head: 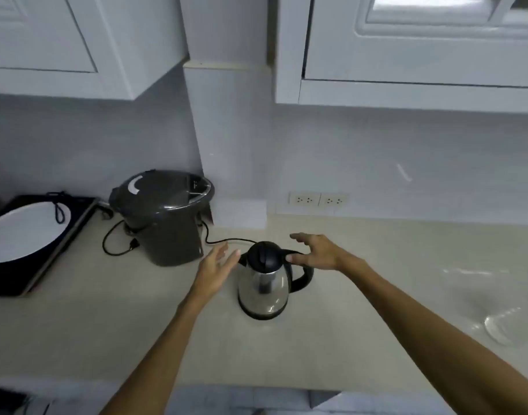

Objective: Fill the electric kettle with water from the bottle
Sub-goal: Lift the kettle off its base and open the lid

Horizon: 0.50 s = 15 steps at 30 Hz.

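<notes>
Kettle [264,280] stands upright mid-counter [107,324], lid shut, steel body w/ black lid, handle facing right. Largest nearby item: dark pot-style appliance [163,217] just behind-left, cord trailing past it. Right hand [315,251] open, fingers spread over the handle top, prob. about to grip or press the lid. Left hand [216,266] open, empty, just beside the spout side, likely to steady. No bottle visible; filling not begun.
</notes>
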Tool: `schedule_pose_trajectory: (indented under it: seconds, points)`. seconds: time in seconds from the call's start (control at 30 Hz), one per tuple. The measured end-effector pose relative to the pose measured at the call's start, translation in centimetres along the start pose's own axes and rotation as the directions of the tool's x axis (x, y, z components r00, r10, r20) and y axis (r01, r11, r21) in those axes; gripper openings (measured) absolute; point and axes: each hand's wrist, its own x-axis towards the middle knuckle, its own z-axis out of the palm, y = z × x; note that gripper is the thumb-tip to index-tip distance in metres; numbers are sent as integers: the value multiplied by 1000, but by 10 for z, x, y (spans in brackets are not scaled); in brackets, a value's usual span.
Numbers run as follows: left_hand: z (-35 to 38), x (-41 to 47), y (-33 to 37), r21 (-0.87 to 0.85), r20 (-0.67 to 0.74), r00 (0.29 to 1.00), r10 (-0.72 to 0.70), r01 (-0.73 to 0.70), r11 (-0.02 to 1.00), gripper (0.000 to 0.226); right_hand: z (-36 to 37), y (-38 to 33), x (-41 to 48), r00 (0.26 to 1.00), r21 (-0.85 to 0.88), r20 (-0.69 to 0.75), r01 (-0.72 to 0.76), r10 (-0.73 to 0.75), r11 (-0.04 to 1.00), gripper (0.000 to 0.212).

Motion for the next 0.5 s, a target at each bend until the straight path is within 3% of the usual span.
schedule_pose_trajectory:
  seconds: [0.13, 0.17, 0.27, 0.33, 0.5]
  points:
    - [12, -9, -28, -105, 48, 994, -100, 104, 989, 117, 30, 5, 2, 1000, -5, -13, 11, -11, 1000, 78]
    - [18, -9, -36, -105, 57, 991, -119, 124, 987, 118, 36, 8, 4, 999, 11, -37, 15, -14, 1000, 74]
    - [29, -12, -46, -77, 118, 983, -139, 148, 986, 80, 44, 11, 7, 994, 52, -108, 34, -28, 998, 62]
    - [37, -12, -50, -79, 114, 986, -120, 130, 988, 68, 49, 15, 10, 991, 73, -131, 41, -31, 997, 60]
    - [49, -5, -54, -88, 60, 996, -67, 72, 994, 83, 57, 22, 14, 985, 126, -147, 108, -89, 986, 43]
